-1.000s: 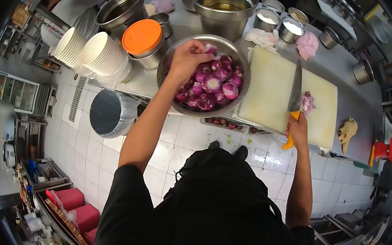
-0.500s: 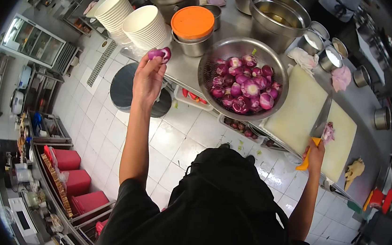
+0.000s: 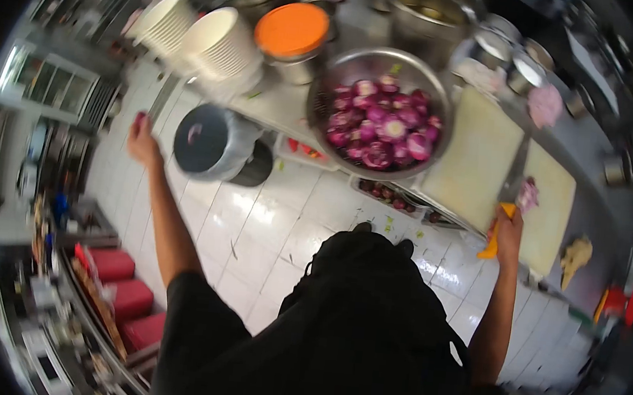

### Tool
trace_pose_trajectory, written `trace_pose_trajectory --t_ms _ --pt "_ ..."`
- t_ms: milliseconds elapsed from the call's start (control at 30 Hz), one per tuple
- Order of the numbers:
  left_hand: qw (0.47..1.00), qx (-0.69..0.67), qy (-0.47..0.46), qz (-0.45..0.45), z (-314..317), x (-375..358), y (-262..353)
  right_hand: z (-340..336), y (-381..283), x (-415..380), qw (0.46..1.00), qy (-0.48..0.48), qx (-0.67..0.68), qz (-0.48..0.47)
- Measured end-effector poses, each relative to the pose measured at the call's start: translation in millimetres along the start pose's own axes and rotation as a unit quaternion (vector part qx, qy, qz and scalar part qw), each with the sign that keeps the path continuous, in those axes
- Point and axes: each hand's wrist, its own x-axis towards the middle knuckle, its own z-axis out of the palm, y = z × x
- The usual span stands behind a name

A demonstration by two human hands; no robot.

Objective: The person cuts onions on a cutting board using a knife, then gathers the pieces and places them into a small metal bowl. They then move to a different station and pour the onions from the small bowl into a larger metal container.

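Observation:
My left hand (image 3: 143, 144) is stretched out to the left over the tiled floor, beside a grey lined bin (image 3: 207, 141). A small purple onion piece (image 3: 140, 116) shows at its fingertips, blurred. My right hand (image 3: 508, 230) grips the orange handle of a knife (image 3: 514, 178), whose blade rests on the white cutting board (image 3: 481, 149) next to a cut onion piece (image 3: 530, 194). A steel bowl (image 3: 344, 67) full of peeled red onions (image 3: 381, 124) sits on the counter left of the board.
Stacks of white bowls (image 3: 217, 39), an orange-lidded container (image 3: 292, 31) and steel pots (image 3: 426, 10) crowd the back of the counter. A ginger root (image 3: 576, 257) lies at the right. Red crates (image 3: 115, 266) stand on the floor at the left.
My left hand took an onion piece from the bowl, then swung it left and down past the bin. My right hand stays on the knife at the board.

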Motion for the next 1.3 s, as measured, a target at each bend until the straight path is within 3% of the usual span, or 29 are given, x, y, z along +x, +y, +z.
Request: trace_pose_trajectory --t_ms 33,67,100,133,233,267,333,367,400,467,533,600,700,833,933,1133,1300 --pt "0.993 -0.114 -0.027 -0.02 1 2 18 -1 3 4 1.0 -0.012 0.009 -0.016" --pt "0.983 -0.163 -0.063 -0.058 0 -17 74 -4 11 6 0.999 -0.02 0.015 -0.027" --pt "0.974 -0.183 -0.125 -0.041 3 -42 129 -2 10 3 0.998 -0.019 0.019 -0.061" --pt "0.962 -0.2 -0.183 -0.025 6 -72 178 -3 8 4 0.999 -0.013 0.005 -0.037" --pt "0.865 -0.298 -0.402 -0.048 26 -191 296 1 -5 -4 1.0 0.015 0.01 0.006" --pt "0.831 -0.243 -0.499 -0.023 31 -228 316 1 -9 -7 1.0 0.016 0.011 0.007" --pt "0.679 -0.302 -0.67 -0.01 52 -308 359 -2 -14 -10 1.0 -0.001 0.01 0.009" --pt "0.642 -0.346 -0.683 0.044 71 -351 362 -6 -16 -11 1.0 -0.006 -0.01 0.003" --pt "0.593 -0.324 -0.737 0.002 87 -383 370 -10 -17 -10 0.999 -0.013 -0.029 -0.004" --pt "0.557 -0.233 -0.797 0.005 127 -429 380 -16 -18 -18 0.998 -0.015 -0.061 -0.012" --pt "0.582 -0.175 -0.788 0.095 166 -453 385 -22 -24 -27 0.995 -0.007 -0.094 -0.019" --pt "0.56 -0.17 -0.782 0.212 220 -474 366 -30 -13 -27 0.986 -0.011 -0.152 -0.073" --pt "0.655 -0.15 -0.698 0.247 237 -479 375 -39 -15 -34 0.965 -0.02 -0.229 -0.129" --pt "0.735 -0.177 -0.636 0.154 219 -482 378 -41 -34 -50 0.944 -0.067 -0.28 -0.158" --pt "0.771 -0.169 -0.597 0.144 191 -485 376 -40 -32 -49 0.938 -0.099 -0.287 -0.169" --pt "0.818 -0.219 -0.491 0.205 183 -515 366 -46 -31 -36 0.913 -0.137 -0.319 -0.213" --pt "0.828 -0.222 -0.48 0.188 190 -523 361 -52 -35 -27 0.901 -0.165 -0.339 -0.213"
